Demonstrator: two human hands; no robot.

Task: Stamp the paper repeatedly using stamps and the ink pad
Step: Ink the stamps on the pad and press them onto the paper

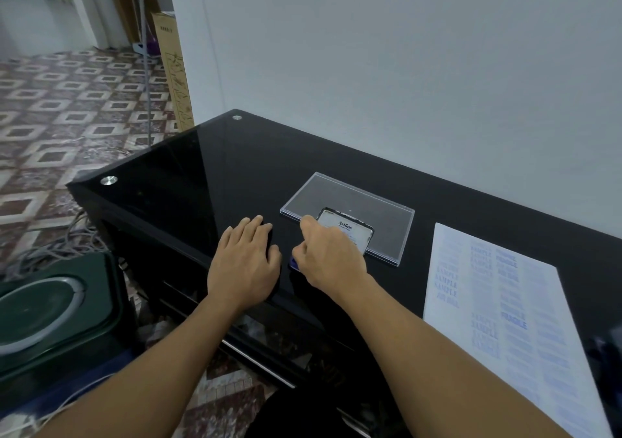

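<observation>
Head view: paper point(498, 289) long axis runs away, near end cut off; left hand point(244, 264) flat, spread; right hand point(331, 257) covers ink pad point(350, 227), grip unclear.

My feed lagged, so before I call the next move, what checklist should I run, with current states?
1. Paper lies flat on the table: ok.
2. Artline ink pad located, under the right hand: ok.
3. Ink surface exposed: cannot tell, hand covers it.
4. Stamp in right hand: cannot tell, only a blue edge shows.
5. Left hand free, flat on the table: ok.
</observation>
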